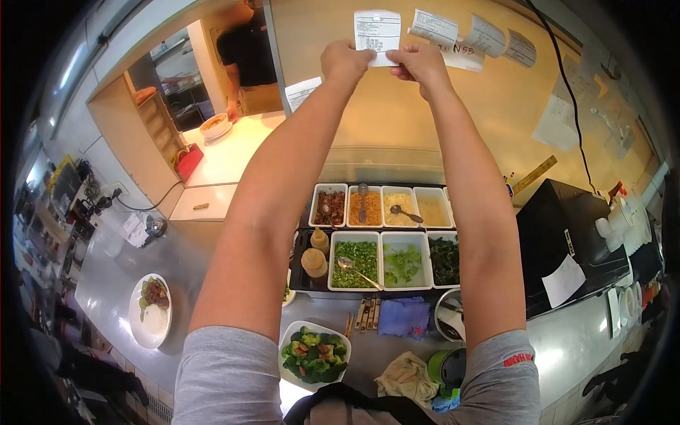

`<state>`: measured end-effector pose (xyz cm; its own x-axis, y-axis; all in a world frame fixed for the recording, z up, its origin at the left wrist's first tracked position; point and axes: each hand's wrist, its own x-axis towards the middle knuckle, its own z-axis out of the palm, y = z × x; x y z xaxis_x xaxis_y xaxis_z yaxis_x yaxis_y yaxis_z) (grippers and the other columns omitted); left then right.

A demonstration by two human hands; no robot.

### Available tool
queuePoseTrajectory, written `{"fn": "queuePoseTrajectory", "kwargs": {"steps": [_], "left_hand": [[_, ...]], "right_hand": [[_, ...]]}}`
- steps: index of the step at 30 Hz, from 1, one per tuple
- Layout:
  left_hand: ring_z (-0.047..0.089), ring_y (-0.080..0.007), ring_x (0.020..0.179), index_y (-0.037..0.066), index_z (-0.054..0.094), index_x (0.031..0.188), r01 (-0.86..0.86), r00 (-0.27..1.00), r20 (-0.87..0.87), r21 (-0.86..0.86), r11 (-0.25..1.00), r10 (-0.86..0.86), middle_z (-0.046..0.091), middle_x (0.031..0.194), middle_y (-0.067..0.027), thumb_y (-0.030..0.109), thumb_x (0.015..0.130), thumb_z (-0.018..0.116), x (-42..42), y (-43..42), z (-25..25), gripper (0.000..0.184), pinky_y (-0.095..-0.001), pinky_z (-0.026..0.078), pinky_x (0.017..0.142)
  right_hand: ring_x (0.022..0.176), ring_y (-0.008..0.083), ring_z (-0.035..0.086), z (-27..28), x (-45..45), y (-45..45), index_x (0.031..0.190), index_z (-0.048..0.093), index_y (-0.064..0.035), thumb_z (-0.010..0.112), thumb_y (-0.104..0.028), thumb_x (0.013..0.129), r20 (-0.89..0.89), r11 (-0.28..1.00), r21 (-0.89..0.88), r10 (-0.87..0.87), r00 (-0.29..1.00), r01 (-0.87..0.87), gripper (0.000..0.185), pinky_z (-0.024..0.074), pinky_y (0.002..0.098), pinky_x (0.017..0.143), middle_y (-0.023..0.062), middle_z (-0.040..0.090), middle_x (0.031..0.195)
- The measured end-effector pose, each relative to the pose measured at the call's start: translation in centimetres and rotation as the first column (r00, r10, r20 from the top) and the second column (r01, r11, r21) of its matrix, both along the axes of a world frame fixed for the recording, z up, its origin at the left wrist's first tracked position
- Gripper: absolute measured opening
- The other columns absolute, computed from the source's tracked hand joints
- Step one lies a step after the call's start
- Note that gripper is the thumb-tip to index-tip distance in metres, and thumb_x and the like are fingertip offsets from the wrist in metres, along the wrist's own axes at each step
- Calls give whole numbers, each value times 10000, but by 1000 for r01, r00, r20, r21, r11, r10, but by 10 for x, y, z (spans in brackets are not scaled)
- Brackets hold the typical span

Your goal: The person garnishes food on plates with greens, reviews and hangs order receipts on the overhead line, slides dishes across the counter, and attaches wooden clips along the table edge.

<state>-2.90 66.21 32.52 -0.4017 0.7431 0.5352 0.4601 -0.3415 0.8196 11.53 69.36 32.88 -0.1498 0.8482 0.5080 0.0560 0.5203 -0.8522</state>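
Head view: both arms stretch up toward the tan wall panel (382,106), and a printed slip (377,28) stands upright between the two hands. The left hand (345,62) has its thumb and fingers closed on the slip's lower left edge; the right hand (425,64) pinches its lower right corner, the other fingers curled in. Whether the paper touches the panel I can't tell. Just to its right hang more slips (435,27). Below the arms I see white tubs (407,285), one of chopped greens (358,251) with a spoon (363,275) lying across it, and, nearer the person, a bowl (292,379) of broccoli (319,354). Off to the left, a co-worker (248,53) has a hand beside another bowl (212,132)
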Motion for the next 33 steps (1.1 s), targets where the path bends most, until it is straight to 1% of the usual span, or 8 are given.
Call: {"fn": "queuePoseTrajectory", "kwargs": {"steps": [2, 11, 14, 17, 20, 23, 26, 33], "left_hand": [[594, -112, 591, -13, 645, 793, -150, 978, -135, 54, 987, 156, 655, 716, -68, 138, 769, 702, 5, 7, -5, 163, -254, 461, 518], [659, -265, 732, 39, 709, 797, -18, 999, -36, 154, 988, 23, 674, 771, -142, 106, 761, 588, 16, 15, -11, 143, -355, 515, 691], [618, -116, 689, -18, 676, 964, -62, 991, -111, 69, 996, 69, 672, 798, -97, 54, 762, 599, 5, 20, -15, 227, -258, 484, 598], [616, -128, 799, -12, 629, 1036, -311, 927, -184, 109, 944, 327, 663, 884, -98, 68, 754, 612, 8, 22, -20, 294, -281, 479, 682], [518, -297, 1119, 11, 458, 1290, -328, 815, -248, 549, 769, 524, 553, 1210, -188, 80, 781, 554, 21, -10, -5, 522, -348, 438, 904], [587, -345, 961, 5, 592, 1085, 57, 970, -213, 669, 741, 118, 619, 1031, -217, 24, 827, 486, 42, 6, 12, 279, -399, 446, 862], [547, -282, 1074, 0, 472, 1266, 193, 960, -264, 384, 903, -93, 568, 1185, -186, 80, 773, 565, 61, 22, 21, 508, -342, 448, 888], [601, -123, 818, 21, 593, 1065, 421, 902, 118, -32, 906, -415, 655, 898, -39, 134, 753, 712, 69, 9, 18, 353, -289, 456, 711]], "right_hand": [[545, 112, 609, 4, -7, -6, 815, 627, 5, 694, -144, 776, 77, 998, 35, -62, 995, 59, 167, 491, 221, 501, 49, 634, 697], [606, 133, 633, 2, -18, 11, 865, 642, 19, 678, -153, 800, 8, 999, -7, -44, 999, 44, 188, 494, 223, 540, 76, 656, 774], [614, 135, 629, -3, -8, 7, 888, 640, 18, 689, -179, 794, 68, 1000, -17, -8, 998, 10, 224, 490, 220, 554, 83, 657, 832], [614, 129, 617, -4, 15, -4, 916, 634, 21, 710, -213, 775, 121, 996, -38, -78, 990, 83, 284, 492, 225, 567, 81, 651, 870], [666, 127, 613, -4, 47, 5, 955, 629, 24, 729, -243, 756, 8, 954, 47, -298, 955, 297, 348, 492, 249, 604, 74, 643, 868], [685, 124, 604, -4, 56, 18, 975, 627, 22, 735, -251, 751, -163, 931, 136, -317, 934, 340, 369, 484, 257, 626, 63, 637, 854], [638, 114, 586, 2, 60, 30, 961, 626, 17, 731, -240, 756, -106, 945, 208, -235, 966, 253, 344, 471, 231, 603, 53, 636, 847], [607, 104, 599, 5, 83, 20, 901, 650, -6, 685, -236, 800, -115, 999, 33, 12, 993, -9, 253, 462, 241, 598, 33, 646, 762]]}}
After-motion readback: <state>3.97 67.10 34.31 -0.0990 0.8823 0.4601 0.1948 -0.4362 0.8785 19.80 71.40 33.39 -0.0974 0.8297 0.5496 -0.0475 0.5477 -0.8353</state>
